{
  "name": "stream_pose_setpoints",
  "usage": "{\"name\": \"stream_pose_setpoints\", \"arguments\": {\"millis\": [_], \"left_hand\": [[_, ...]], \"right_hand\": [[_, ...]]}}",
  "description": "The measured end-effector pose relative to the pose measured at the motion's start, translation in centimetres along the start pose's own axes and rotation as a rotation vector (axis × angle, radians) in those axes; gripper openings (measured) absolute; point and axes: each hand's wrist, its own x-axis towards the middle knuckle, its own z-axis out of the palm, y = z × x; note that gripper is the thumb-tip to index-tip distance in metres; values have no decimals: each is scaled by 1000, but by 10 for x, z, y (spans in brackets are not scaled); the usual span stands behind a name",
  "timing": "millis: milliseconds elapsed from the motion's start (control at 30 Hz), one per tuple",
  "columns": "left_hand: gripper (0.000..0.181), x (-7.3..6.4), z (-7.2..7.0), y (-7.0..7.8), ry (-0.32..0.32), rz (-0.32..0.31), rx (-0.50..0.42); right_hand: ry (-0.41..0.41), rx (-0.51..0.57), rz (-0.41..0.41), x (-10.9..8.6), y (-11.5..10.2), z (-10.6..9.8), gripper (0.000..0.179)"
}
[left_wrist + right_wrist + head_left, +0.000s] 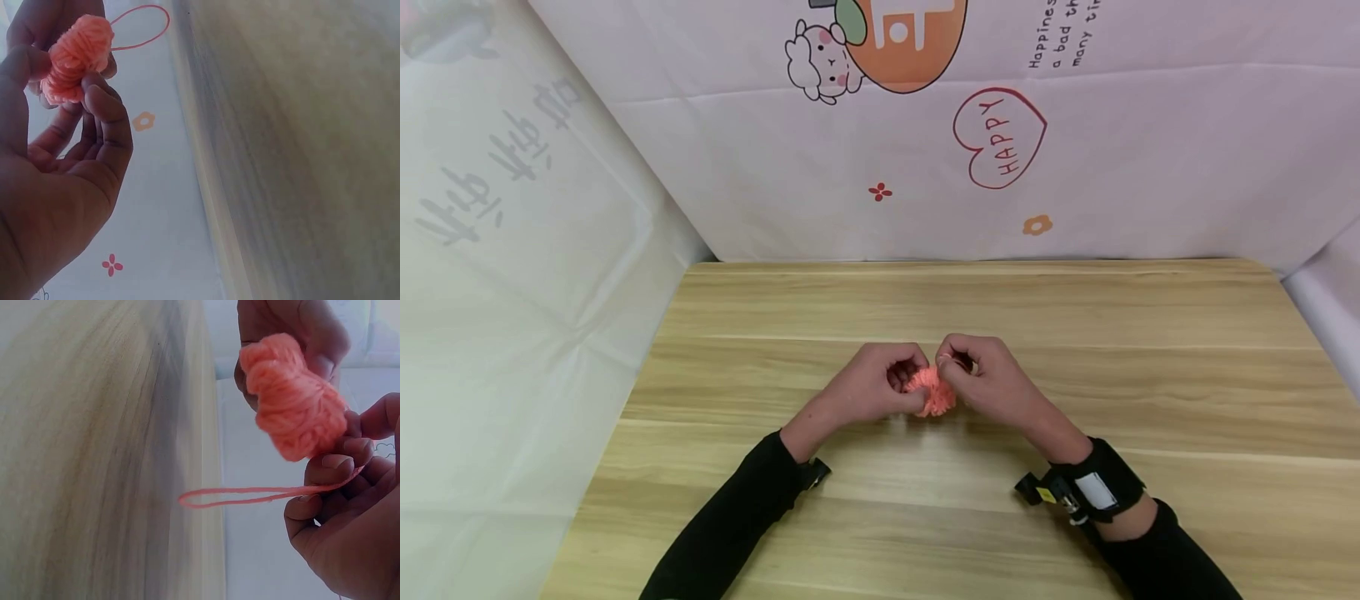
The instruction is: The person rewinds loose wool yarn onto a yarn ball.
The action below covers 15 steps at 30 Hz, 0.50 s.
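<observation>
A small coral-pink bundle of wound yarn (934, 393) is held between the two hands, above the middle of the table. My left hand (883, 383) pinches one side of it between thumb and fingers. On the other side, my right hand (988, 379) has curled fingers around a strand at the bundle's edge. In the right wrist view a long loop of yarn (244, 495) sticks out from between the right fingers (331, 469). The left wrist view shows the bundle (81, 53) narrowed near its middle, with a loop (164, 22) standing off it.
The wood-grain table (880, 517) spreads below both hands. Behind its far edge hangs a white printed cloth (760, 183), and another white cloth (512, 333) hangs along the left side. A strap with a small camera (1093, 487) sits on the right wrist.
</observation>
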Motion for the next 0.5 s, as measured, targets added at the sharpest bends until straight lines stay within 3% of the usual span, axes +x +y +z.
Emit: {"name": "stream_pose_setpoints", "arguments": {"millis": [100,267,500], "left_hand": [[15,0,0,-1,-30,37,-21],[16,1,0,1,-53,89,-65],[15,-2,-7,23,-54,183,-225]], "right_hand": [[-1,10,10,-1,-16,-3,19],[-10,12,1,-1,-13,-3,19],[-20,35,11,0,-13,-4,20]]}}
